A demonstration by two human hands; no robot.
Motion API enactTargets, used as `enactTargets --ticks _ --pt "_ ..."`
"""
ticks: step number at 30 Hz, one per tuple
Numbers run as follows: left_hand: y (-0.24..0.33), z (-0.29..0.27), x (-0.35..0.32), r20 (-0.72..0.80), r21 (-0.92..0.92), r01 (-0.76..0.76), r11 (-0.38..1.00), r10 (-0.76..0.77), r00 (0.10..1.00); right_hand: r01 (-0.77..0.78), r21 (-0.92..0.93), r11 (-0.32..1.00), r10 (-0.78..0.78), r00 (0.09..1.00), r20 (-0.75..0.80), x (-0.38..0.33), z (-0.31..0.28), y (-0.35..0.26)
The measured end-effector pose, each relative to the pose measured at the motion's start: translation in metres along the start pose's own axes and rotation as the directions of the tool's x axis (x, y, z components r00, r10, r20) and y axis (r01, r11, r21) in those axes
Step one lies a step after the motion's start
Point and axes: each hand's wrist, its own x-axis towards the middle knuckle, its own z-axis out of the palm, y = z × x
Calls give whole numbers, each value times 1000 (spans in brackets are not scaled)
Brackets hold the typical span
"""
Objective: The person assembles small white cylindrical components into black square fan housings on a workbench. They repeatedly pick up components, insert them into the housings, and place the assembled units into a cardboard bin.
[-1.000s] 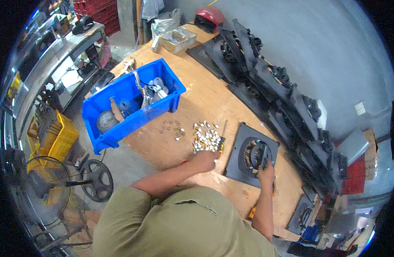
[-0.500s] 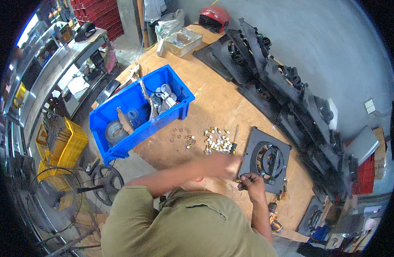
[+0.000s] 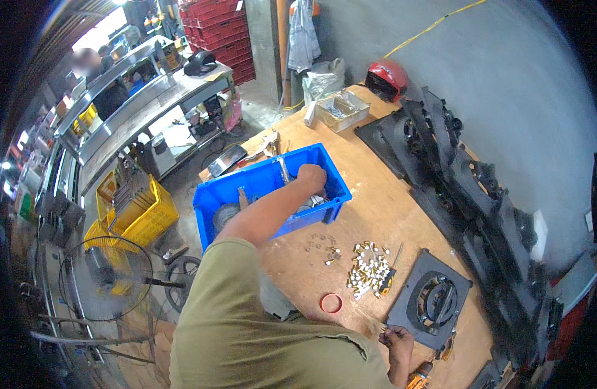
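My left hand reaches into the right part of a blue plastic bin. Its fingers are hidden inside, over grey and white parts. My right hand is at the near left edge of a square black fan housing with a round opening. Its fingers are pinched together; whatever is between them is too small to make out. To the left of the housing lies a pile of small white and brass-coloured fittings. A red ring rests on the table nearer to me.
Stacked black fan housings line the table's right side. At the far end are a red helmet and a box of small parts. A cordless drill lies near my right wrist. A standing fan and yellow crates stand left.
My left arm has swung from over the table near the fittings to the far left, into the blue bin. My right hand stays by the housing. The view has shifted leftward.
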Motion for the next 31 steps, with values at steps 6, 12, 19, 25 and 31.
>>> enactTargets --ticks 6,12,19,25,31 --pt "-6 2 5 93 8 -15 1000 15 996 79 -91 993 -72 994 78 13 3 6" --pt "-1 2 4 114 12 39 999 -41 993 138 -166 976 -117 985 129 28 1 2" --pt "3 8 9 56 17 142 990 -143 988 169 -232 958 -118 969 217 35 8 4" --pt "1 11 11 -23 -38 199 979 -200 980 219 -404 888 -186 975 119 41 -10 33" --pt "-3 34 37 11 -221 400 889 -408 913 197 -427 882 -178 980 85 30 -27 43"
